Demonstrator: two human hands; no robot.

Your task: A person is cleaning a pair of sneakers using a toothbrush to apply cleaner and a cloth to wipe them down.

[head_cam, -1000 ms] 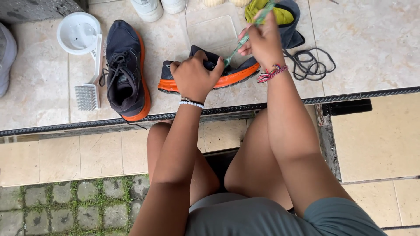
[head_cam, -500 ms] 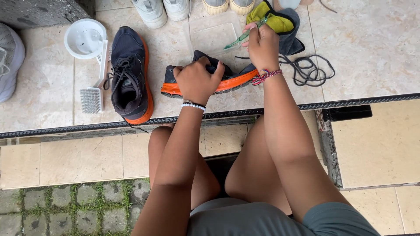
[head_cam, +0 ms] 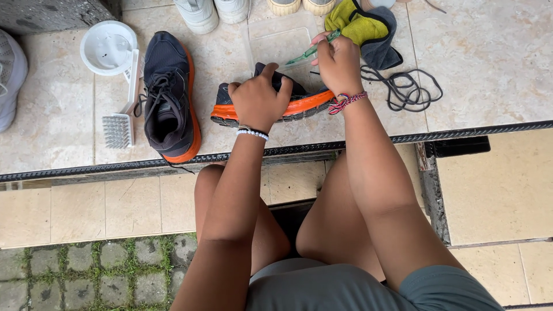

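1. Black-and-orange sneaker (head_cam: 299, 106): we find it lying on its side on the tiled ledge (head_cam: 489, 63), sole toward us.
2. Our left hand (head_cam: 259, 101) grips its upper, fingers curled over.
3. Our right hand (head_cam: 340, 66) holds a green toothbrush (head_cam: 311, 53) in closed fingers at the sneaker's far end.
4. The matching sneaker (head_cam: 170, 95) stands upright to the left; loose black laces (head_cam: 412, 86) lie to the right.

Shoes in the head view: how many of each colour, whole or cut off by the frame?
Black with orange sole: 2, upright shoe and shoe on its side under both hands
White: 2
Cream: 2
Grey: 1
Total: 7
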